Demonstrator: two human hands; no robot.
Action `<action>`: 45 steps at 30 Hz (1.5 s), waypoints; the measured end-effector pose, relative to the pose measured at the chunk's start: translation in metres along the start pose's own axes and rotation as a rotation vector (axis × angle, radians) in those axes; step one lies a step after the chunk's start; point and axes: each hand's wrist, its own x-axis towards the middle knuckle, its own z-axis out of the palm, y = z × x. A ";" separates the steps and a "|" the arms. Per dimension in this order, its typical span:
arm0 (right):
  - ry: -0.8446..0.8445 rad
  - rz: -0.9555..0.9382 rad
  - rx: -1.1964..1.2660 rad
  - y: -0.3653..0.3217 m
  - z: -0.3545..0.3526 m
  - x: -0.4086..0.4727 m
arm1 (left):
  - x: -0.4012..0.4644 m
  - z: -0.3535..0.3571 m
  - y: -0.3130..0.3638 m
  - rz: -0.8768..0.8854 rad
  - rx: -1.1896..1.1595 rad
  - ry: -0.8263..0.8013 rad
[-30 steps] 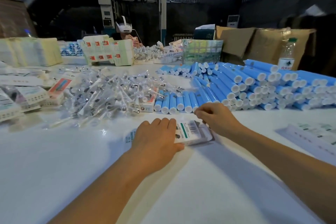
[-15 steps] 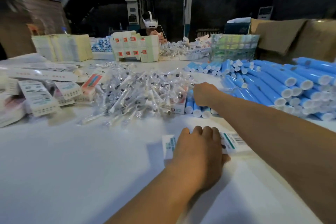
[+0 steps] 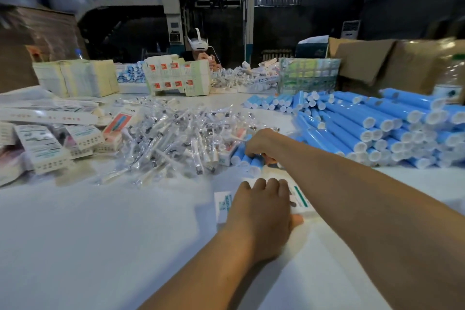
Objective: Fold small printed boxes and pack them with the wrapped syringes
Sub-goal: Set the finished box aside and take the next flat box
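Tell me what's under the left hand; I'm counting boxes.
One small printed box lies flat on the white table under the left hand. The hand covers its middle.

Syringe pile [image 3: 176, 138] centre on table [image 3: 88, 246], tubes [image 3: 377, 128] to its right, flat boxes [image 3: 45, 138] left, cartons [image 3: 75, 78] behind

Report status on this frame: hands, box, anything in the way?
Left hand flat on the printed box. Right hand curled on the blue tubes, grip unclear. Syringe pile untouched. Nothing blocking.
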 end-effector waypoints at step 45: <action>0.649 -0.208 0.711 0.153 -0.019 -0.142 | 0.003 -0.003 0.016 -0.133 -0.088 0.220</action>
